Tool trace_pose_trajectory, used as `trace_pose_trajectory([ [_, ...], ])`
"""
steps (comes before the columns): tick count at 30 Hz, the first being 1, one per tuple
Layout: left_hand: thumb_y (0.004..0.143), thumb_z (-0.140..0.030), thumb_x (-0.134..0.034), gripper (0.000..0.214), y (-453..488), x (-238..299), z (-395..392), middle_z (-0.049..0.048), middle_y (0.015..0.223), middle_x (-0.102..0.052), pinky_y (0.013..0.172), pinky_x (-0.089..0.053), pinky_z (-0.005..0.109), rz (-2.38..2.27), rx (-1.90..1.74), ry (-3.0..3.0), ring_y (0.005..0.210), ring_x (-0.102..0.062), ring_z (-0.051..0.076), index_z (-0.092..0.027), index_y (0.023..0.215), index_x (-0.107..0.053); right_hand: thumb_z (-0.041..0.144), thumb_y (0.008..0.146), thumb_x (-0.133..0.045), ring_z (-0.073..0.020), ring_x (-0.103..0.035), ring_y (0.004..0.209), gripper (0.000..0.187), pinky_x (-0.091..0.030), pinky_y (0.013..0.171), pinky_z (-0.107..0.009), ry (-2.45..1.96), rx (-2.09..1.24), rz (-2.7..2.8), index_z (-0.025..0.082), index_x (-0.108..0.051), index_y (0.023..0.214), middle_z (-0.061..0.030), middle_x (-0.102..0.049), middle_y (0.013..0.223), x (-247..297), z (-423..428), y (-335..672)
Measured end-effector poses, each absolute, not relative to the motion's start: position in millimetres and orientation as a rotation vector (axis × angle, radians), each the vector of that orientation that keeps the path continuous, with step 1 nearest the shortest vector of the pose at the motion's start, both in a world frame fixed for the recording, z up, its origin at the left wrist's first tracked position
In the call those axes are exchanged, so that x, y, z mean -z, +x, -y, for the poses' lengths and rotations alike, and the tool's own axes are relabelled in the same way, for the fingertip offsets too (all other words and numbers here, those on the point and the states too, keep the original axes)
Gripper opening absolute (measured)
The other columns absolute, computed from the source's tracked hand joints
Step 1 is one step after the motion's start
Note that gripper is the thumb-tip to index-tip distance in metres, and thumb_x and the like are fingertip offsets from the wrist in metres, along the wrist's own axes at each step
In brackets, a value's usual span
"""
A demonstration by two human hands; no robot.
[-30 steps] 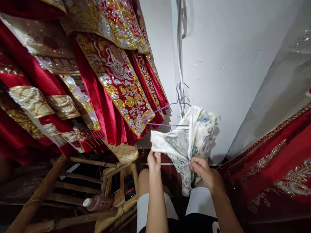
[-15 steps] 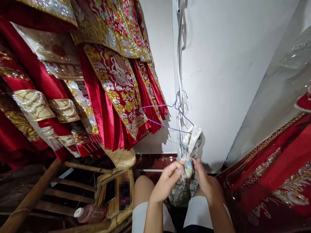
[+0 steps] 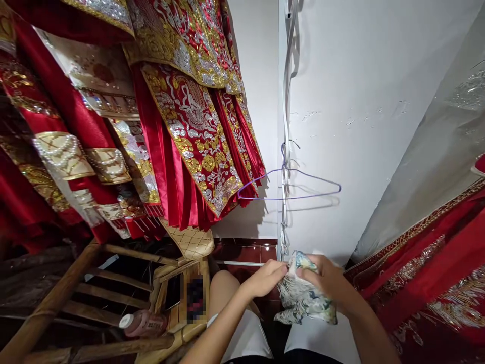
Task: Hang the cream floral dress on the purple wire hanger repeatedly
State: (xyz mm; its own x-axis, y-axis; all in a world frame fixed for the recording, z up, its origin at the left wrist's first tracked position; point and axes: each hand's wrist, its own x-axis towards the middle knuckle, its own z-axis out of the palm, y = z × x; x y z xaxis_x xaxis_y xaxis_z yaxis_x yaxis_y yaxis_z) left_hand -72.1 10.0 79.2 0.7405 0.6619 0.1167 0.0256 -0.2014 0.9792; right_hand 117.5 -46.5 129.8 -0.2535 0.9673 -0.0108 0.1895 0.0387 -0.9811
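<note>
the patterned garment (image 3: 305,298), partly on the purple hanger (image 3: 303,196) half a second ago, is now held clear, bunched at near centre; its left edge is pinched by the left hand (image 3: 267,278), its right side gripped by the right hand (image 3: 330,283). removal is judged complete.

Crumpled floral garment (image 3: 306,301) in left hand (image 3: 265,279) and right hand (image 3: 329,279), below a purple hanger (image 3: 317,195)
</note>
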Motion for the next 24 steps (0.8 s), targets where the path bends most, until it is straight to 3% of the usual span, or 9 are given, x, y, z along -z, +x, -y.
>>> trace_pose_trajectory([
  [3, 0.075, -0.067, -0.072, 0.053, -87, -69, -6, 0.0048, 0.077, -0.062, 0.084, -0.043, 0.035, -0.464, -0.513, 1.357, 0.081, -0.056, 0.021, -0.014, 0.077, -0.066, 0.045, 0.073, -0.074, -0.0114, -0.035, 0.059, 0.037, -0.029, 0.055, -0.026, -1.0, -1.526, 1.559, 0.019, -0.048, 0.067, 0.0043, -0.036, 0.062, -148, 40, 133],
  [5, 0.072, -0.058, -0.079, 0.046, -97, -72, 0, 0.0027, 0.077, -0.059, 0.079, -0.041, 0.03, -0.452, -0.573, 1.221, 0.077, -0.054, 0.018, -0.016, 0.077, -0.062, 0.041, 0.069, -0.077, -0.0112, -0.034, 0.06, 0.037, -0.026, 0.056, -0.026, -0.967, -1.536, 1.661, 0.019, -0.048, 0.064, 0.0041, -0.036, 0.062, -162, 38, 136],
  [9, 0.081, -0.055, -0.073, 0.042, -115, -98, 1, -0.0008, 0.075, -0.054, 0.069, -0.037, 0.024, -0.515, -0.697, 1.324, 0.07, -0.048, 0.013, -0.018, 0.083, -0.055, 0.031, 0.07, -0.07, -0.0122, -0.037, 0.06, 0.027, -0.029, 0.054, -0.026, -1.215, -1.275, 1.836, 0.019, -0.048, 0.058, 0.0025, -0.041, 0.06, -189, 40, 130],
  [12, 0.093, -0.052, -0.058, 0.035, -130, -119, -14, -0.0002, 0.075, -0.056, 0.068, -0.036, 0.026, -0.652, -0.536, 1.888, 0.069, -0.047, 0.014, -0.018, 0.084, -0.058, 0.027, 0.066, -0.064, -0.0134, -0.042, 0.058, 0.018, -0.032, 0.05, -0.025, -1.319, -1.086, 1.817, 0.021, -0.048, 0.059, 0.0022, -0.046, 0.06, -201, 32, 133],
  [15, 0.095, -0.043, -0.054, 0.03, -149, -131, -35, 0.0023, 0.073, -0.061, 0.073, -0.037, 0.029, -0.924, -0.326, 2.454, 0.07, -0.052, 0.018, -0.019, 0.078, -0.06, 0.028, 0.065, -0.059, -0.0139, -0.045, 0.056, 0.015, -0.034, 0.051, -0.025, -1.391, -0.771, 1.723, 0.021, -0.047, 0.058, 0.0032, -0.046, 0.057, -206, 3, 154],
  [17, 0.095, -0.037, -0.051, 0.024, -163, -135, -47, 0.0033, 0.074, -0.064, 0.073, -0.038, 0.029, -1.102, -0.252, 2.568, 0.07, -0.056, 0.02, -0.02, 0.08, -0.061, 0.031, 0.067, -0.061, -0.0168, -0.052, 0.061, 0.014, -0.041, 0.058, -0.027, -1.393, -0.436, 1.603, 0.021, -0.053, 0.061, 0.0018, -0.053, 0.061, -205, -26, 172],
  [20, 0.097, -0.031, -0.041, 0.022, -179, -144, -56, 0.0036, 0.081, -0.066, 0.072, -0.04, 0.028, -1.253, -0.285, 2.569, 0.076, -0.061, 0.022, -0.022, 0.088, -0.059, 0.031, 0.069, -0.064, -0.0269, -0.065, 0.089, 0.022, -0.05, 0.083, -0.037, -1.316, -0.174, 1.498, 0.02, -0.069, 0.087, -0.0061, -0.072, 0.091, -193, -75, 186],
  [22, 0.099, -0.031, -0.036, 0.024, -182, -153, -57, 0.0034, 0.08, -0.065, 0.072, -0.04, 0.029, -1.306, -0.317, 2.597, 0.078, -0.061, 0.023, -0.023, 0.092, -0.057, 0.029, 0.073, -0.059, -0.0305, -0.064, 0.11, 0.037, -0.047, 0.099, -0.042, -1.277, -0.207, 1.525, 0.02, -0.072, 0.106, -0.0099, -0.073, 0.112, -179, -104, 181],
  [24, 0.098, -0.027, -0.033, 0.025, -180, -163, -57, 0.0034, 0.079, -0.064, 0.072, -0.04, 0.03, -1.344, -0.308, 2.632, 0.078, -0.06, 0.023, -0.023, 0.096, -0.057, 0.028, 0.078, -0.054, -0.0303, -0.061, 0.119, 0.041, -0.043, 0.106, -0.045, -1.295, -0.374, 1.58, 0.02, -0.072, 0.113, -0.0108, -0.072, 0.12, -162, -125, 171],
])
